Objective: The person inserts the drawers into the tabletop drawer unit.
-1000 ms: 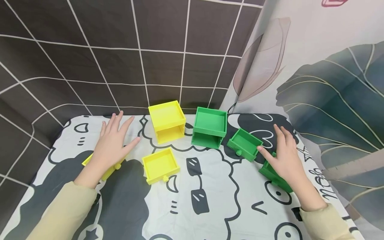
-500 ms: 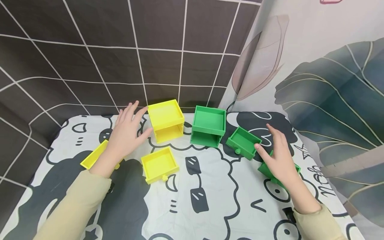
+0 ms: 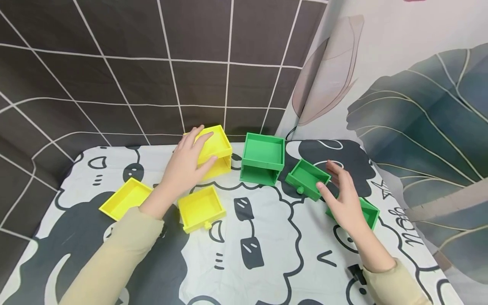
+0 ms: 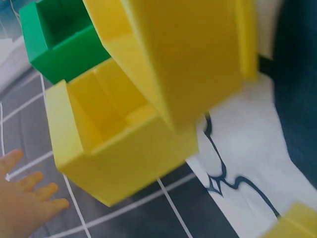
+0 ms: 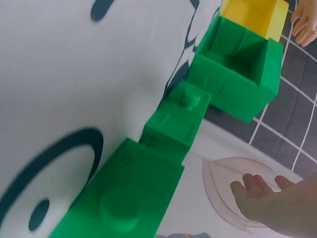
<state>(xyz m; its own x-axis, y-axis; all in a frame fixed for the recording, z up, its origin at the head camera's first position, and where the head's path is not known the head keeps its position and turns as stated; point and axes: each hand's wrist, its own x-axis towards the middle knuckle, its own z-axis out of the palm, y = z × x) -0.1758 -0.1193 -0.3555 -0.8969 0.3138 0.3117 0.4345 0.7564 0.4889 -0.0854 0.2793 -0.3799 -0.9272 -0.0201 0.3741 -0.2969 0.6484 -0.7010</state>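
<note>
My left hand (image 3: 184,161) hovers with spread fingers in front of a yellow box frame (image 3: 219,146), which has an open front. The left wrist view shows that frame (image 4: 124,158) apart from the fingertips. Two yellow drawers with knobs lie nearby: one drawer (image 3: 200,207) in front of the frame, another drawer (image 3: 123,199) beyond my left forearm. My right hand (image 3: 343,199), fingers loosely bent, is beside a small green drawer (image 3: 306,178); contact is hard to tell. A second green drawer (image 3: 369,213) is partly hidden behind that hand.
A green box frame (image 3: 263,156) with an open front stands right of the yellow one. The cartoon-printed cloth (image 3: 267,288) covers the surface. A dark gridded curtain (image 3: 148,84) hangs behind, and a leaf-patterned curtain (image 3: 419,127) at right.
My left hand has moved right, from above the left yellow drawer to the yellow frame. The right hand has shifted slightly left toward the small green drawer.
</note>
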